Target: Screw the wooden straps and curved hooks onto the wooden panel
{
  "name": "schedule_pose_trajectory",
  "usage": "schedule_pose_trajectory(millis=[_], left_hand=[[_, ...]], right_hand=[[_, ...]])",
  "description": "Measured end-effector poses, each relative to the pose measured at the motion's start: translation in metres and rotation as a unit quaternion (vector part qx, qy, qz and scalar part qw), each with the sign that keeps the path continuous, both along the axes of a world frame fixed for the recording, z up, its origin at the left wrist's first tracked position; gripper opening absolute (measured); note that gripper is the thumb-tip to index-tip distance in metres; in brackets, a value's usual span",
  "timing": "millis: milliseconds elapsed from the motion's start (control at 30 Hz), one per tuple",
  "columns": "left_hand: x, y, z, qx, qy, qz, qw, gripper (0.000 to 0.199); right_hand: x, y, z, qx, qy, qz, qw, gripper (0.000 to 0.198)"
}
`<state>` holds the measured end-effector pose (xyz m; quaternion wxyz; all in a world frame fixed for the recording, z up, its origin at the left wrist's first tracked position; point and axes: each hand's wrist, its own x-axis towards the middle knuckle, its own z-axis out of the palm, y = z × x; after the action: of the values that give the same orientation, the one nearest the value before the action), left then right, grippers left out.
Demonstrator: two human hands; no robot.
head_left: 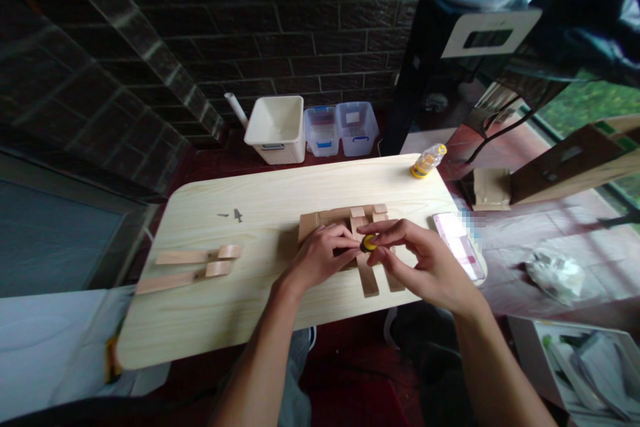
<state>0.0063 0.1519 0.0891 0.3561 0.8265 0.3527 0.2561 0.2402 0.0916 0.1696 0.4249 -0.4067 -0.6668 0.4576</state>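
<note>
Between the thumb and fingers of my right hand (425, 263) is a short screwdriver (369, 243) with a yellow and black handle, seen nearly end-on. My left hand (323, 250) is closed, its thumb and fingers together beside the screwdriver; whatever they pinch is hidden. Under both hands lies a brown cardboard box (310, 221). Across it rest two wooden strips, a nearer-left strip (369, 280) and a right strip (393, 279), each with a curved wooden piece at its far end. The screwdriver's tip is hidden by my fingers.
At the table's left lie two similar wooden pieces (185, 257) and small dark metal parts (238, 215). A clear bottle with yellow ends (429, 161) stands at the back right, and a phone (457, 243) lies at the right edge. Plastic bins (275, 147) stand behind the table (200, 200).
</note>
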Motion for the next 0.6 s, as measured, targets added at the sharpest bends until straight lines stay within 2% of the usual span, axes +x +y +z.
schedule_pose_trajectory(millis=[233, 600], left_hand=[[0.0009, -0.0002, 0.0006, -0.006, 0.013, 0.001, 1.0, 0.022], [0.0036, -0.0014, 0.005, 0.0, 0.017, 0.008, 1.0, 0.015]], right_hand=[[-0.0022, 0.0025, -0.0035, 0.018, 0.028, -0.022, 0.999, 0.007], [0.0035, 0.0014, -0.0044, 0.003, 0.012, -0.025, 1.0, 0.006]])
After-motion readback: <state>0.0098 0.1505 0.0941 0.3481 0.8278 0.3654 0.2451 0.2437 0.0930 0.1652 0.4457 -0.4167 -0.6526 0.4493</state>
